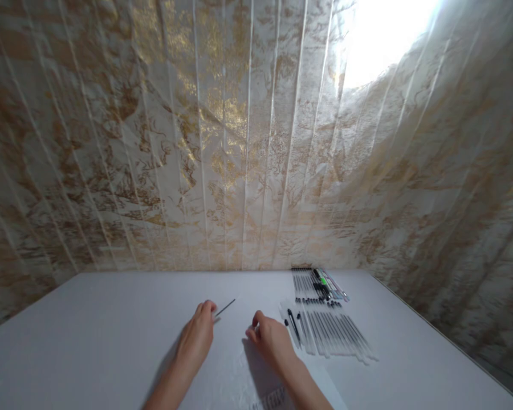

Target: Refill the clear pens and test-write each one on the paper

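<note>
My left hand [200, 333] is closed on a thin dark refill [226, 307], which slants up and to the right from its fingertips over the white table [111, 319]. To the right, my right hand [268, 336] has its fingertips pressed together; whatever they hold, if anything, is too small to make out. Beyond it lies a row of several clear pen barrels [342, 335]. A black pen-like piece [294, 326] and small black pieces lie at the left end of that row.
Farther back at the right are small black caps [316, 300], thin dark refills [303, 283] and a group of pens [322, 283], one with green. Clear plastic with dark print [268, 398] lies at the front edge. A patterned curtain [222, 171] hangs behind the table.
</note>
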Action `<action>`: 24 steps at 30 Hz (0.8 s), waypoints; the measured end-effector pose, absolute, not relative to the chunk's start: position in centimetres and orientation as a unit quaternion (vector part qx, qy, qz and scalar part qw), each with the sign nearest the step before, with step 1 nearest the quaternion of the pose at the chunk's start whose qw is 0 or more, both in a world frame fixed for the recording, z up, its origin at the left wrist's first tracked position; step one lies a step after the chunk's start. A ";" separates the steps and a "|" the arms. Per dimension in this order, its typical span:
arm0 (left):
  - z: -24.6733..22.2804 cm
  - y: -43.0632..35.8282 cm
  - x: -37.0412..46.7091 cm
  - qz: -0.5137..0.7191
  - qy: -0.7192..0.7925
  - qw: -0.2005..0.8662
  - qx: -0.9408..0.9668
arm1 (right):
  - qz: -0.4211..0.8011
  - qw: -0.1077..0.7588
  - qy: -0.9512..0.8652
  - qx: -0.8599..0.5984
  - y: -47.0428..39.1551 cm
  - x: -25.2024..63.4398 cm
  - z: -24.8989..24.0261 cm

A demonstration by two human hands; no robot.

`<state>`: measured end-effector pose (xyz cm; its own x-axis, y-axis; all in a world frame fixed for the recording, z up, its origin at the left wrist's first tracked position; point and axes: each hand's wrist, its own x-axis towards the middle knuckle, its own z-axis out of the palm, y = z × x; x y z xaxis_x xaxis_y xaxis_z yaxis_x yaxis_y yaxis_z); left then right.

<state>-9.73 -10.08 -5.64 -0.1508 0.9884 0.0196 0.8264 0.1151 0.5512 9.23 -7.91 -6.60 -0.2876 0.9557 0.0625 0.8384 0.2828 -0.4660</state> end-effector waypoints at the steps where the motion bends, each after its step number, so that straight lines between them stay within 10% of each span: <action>1: -5.7 -9.7 -10.1 0.213 0.743 0.153 0.615 | 0.183 0.176 -0.786 -0.563 -8.3 8.6 -6.8; 16: -4.2 -9.3 -6.0 0.244 0.615 0.231 0.713 | 0.434 0.425 -0.654 -0.451 -4.7 11.3 -5.7; 24: -2.0 -10.5 -6.0 0.295 0.546 0.269 0.736 | 0.368 0.578 -0.602 -0.410 -6.6 14.7 0.6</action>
